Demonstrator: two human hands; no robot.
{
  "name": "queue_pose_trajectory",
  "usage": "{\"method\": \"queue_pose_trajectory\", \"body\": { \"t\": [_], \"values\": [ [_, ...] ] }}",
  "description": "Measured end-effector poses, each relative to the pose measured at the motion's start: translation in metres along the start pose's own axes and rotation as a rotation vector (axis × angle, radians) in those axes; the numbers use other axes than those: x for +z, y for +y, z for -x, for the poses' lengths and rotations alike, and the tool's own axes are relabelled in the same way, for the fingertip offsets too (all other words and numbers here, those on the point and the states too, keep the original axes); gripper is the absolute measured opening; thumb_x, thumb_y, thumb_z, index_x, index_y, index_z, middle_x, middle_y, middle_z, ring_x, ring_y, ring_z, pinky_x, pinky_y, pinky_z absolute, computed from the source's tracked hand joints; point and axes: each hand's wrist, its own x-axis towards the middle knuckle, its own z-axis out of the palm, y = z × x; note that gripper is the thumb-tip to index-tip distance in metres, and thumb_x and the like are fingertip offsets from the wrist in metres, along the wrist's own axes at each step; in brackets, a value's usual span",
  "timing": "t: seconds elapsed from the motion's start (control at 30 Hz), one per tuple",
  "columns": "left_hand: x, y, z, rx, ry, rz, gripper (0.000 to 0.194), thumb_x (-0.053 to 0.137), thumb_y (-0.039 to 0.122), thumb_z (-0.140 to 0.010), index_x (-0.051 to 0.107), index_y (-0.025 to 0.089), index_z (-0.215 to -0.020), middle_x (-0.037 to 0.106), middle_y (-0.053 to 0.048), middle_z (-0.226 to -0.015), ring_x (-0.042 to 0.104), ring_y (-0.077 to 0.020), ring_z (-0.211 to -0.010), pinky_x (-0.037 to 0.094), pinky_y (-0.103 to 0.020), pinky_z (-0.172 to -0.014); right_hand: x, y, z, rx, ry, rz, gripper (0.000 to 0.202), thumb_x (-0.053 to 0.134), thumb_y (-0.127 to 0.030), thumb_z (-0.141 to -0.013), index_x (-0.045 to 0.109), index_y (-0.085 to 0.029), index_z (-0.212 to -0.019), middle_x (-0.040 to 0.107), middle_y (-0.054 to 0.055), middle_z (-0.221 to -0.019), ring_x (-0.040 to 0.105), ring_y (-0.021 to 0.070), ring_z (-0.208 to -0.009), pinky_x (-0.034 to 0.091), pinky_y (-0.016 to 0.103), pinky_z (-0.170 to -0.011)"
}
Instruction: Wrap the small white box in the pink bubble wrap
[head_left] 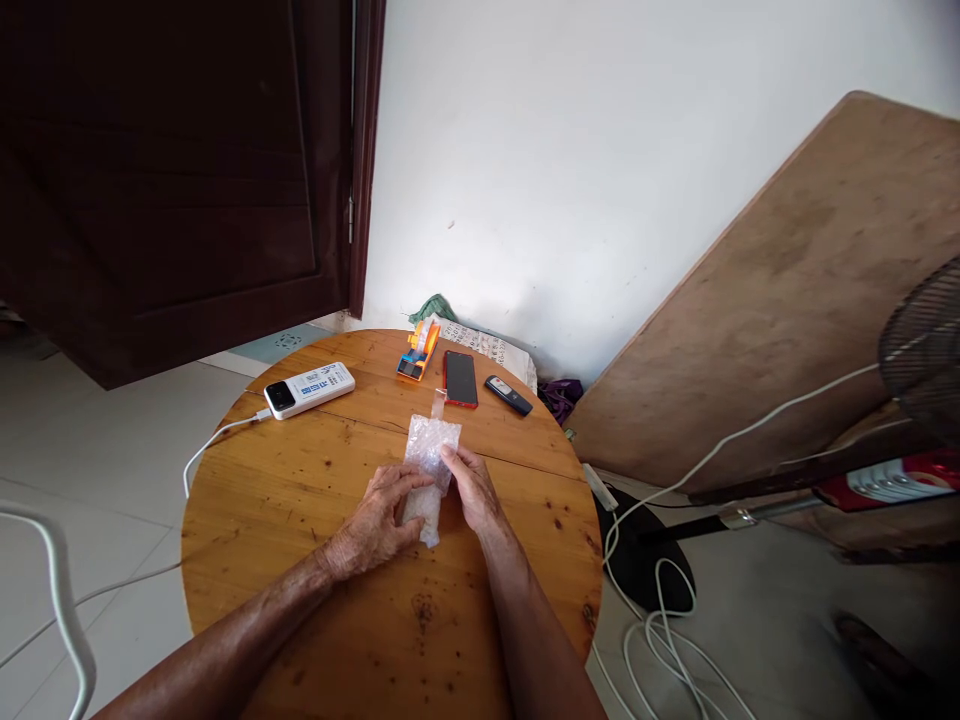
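Note:
A small bubble-wrap packet point(429, 448) lies on the round wooden table point(300, 520) in front of me. My left hand point(377, 520) presses on its lower left part, fingers curled over it. My right hand point(472, 488) pinches its right edge between thumb and fingers. A strip of clear tape point(439, 402) sticks up from the packet's far end.
At the table's far side lie a white power bank point(309, 389) with a white cable point(202, 450), an orange tape dispenser point(418, 352), a red-edged phone point(460, 378) and a small dark phone point(508, 395). A wooden board point(787, 290) leans right; a fan point(926, 345) and cables stand beside it.

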Motion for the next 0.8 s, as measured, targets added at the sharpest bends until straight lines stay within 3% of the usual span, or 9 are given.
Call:
{"method": "queue_pose_trajectory", "body": {
  "t": [0.27,0.67,0.8],
  "values": [
    [-0.0019,0.0032,-0.0013,-0.028,-0.034,0.001,0.040,0.065,0.012,-0.073,0.070,0.023,-0.111,0.062,-0.009,-0.117,0.055,-0.0264,-0.117,0.046,-0.047,-0.104,-0.0014,0.0012,-0.0008,-0.026,0.028,-0.003,0.036,0.068,-0.054,-0.077,0.061,-0.019,-0.071,0.056,-0.002,-0.069,0.046,0.0147,-0.068,0.037,0.025,-0.066],
    [0.0017,0.0028,-0.0023,-0.013,-0.038,-0.020,0.048,0.062,0.010,-0.072,0.065,0.019,-0.120,0.060,-0.010,-0.123,0.051,-0.0283,-0.122,0.042,-0.050,-0.108,-0.0013,0.0001,0.0000,-0.033,0.009,-0.012,0.034,0.069,-0.051,-0.077,0.062,-0.018,-0.070,0.055,-0.002,-0.067,0.044,0.0142,-0.067,0.035,0.026,-0.066],
    [0.0049,0.0043,0.0020,0.057,0.032,-0.069,0.050,0.062,0.011,-0.074,0.062,0.018,-0.124,0.058,-0.012,-0.121,0.049,-0.0290,-0.122,0.043,-0.050,-0.106,-0.0019,0.0027,-0.0013,-0.039,0.011,-0.025,0.034,0.069,-0.052,-0.077,0.063,-0.019,-0.071,0.056,-0.002,-0.070,0.045,0.0146,-0.068,0.036,0.026,-0.066]
  ]
}}
